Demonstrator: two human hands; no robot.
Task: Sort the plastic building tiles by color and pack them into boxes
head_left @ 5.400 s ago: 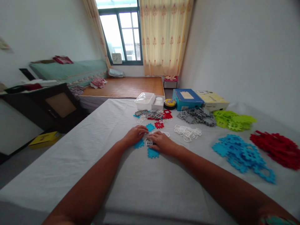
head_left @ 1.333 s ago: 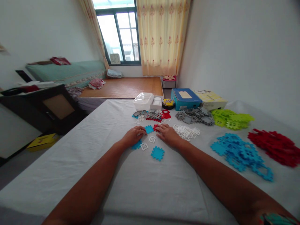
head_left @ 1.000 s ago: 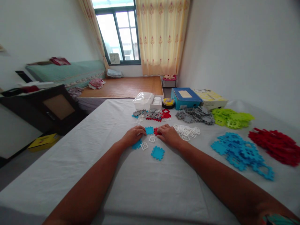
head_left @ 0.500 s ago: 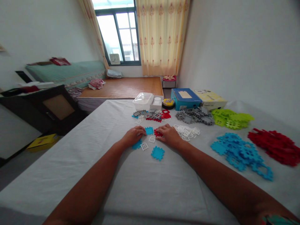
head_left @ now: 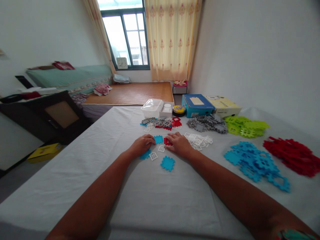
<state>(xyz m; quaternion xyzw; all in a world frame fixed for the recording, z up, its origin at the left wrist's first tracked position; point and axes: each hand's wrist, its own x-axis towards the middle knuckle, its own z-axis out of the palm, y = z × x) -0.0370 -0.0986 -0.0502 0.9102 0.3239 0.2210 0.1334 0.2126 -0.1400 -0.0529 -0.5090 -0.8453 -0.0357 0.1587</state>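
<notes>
My left hand [head_left: 142,145] flat, fingertips on blue tile [head_left: 158,139]; my right hand [head_left: 179,144] flat, fingertips on red tile [head_left: 166,141]; neither grips. Recommendation: square toothed edges before sliding together

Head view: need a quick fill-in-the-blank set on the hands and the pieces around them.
1. The square piece at the fingertips of the left hand is coloured ____.
2. The toothed piece under the fingers of the right hand is coloured ____.
3. The lone piece nearest the camera is touched by ____ hand.
4. The pile just in front of the yellow box is coloured ____.
Missing words: blue; red; neither; green.
</notes>
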